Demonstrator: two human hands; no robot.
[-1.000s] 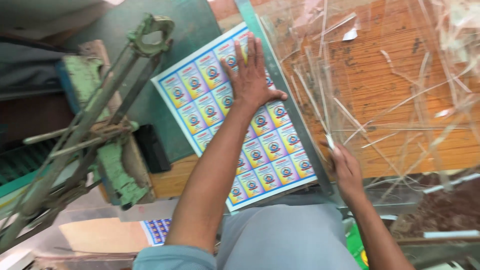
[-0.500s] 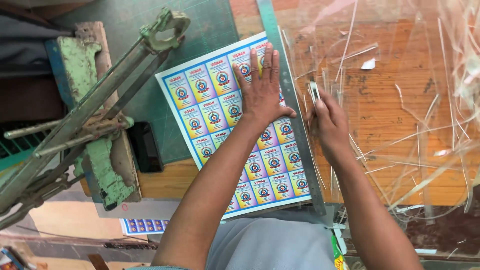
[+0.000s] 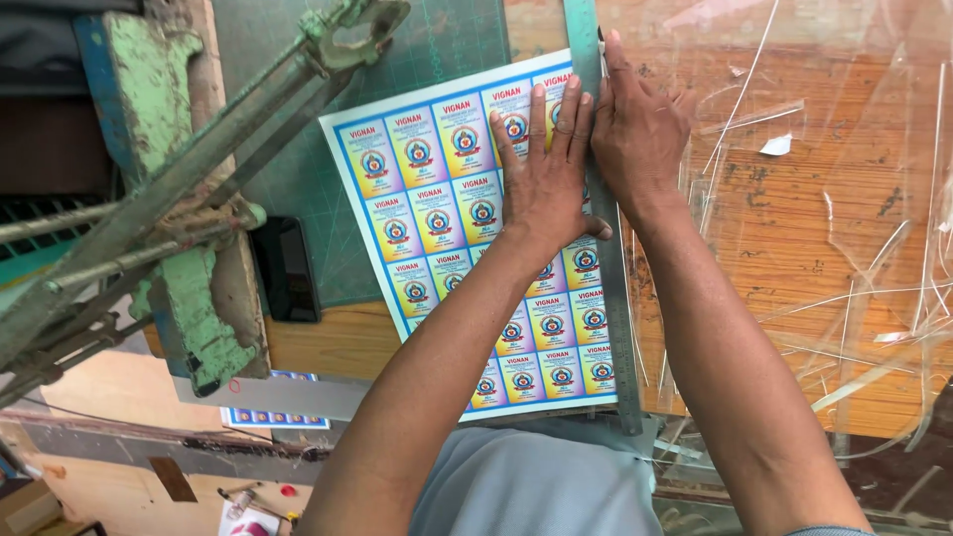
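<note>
A sheet of printed colour labels [image 3: 437,228] lies on a green cutting mat [image 3: 447,40]. Along the sheet's right edge runs a long metal ruler [image 3: 617,328]. My left hand [image 3: 544,184] lies flat on the sheet, fingers together, with its fingertips against the ruler. Right beside it, my right hand [image 3: 643,134] sits at the ruler's upper end with the index finger stretched along the edge. It is closed on a small cutter that the hand almost fully hides.
A worn green metal lever press [image 3: 179,199] stands at the left, and a black phone [image 3: 288,268] lies beside it. Several thin clear offcut strips [image 3: 854,298] litter the wooden table at the right. A second label sheet [image 3: 273,417] lies lower down.
My right hand has moved up from the table's near edge to the top of the ruler with the cutter. My left hand has stayed pressed on the sheet.
</note>
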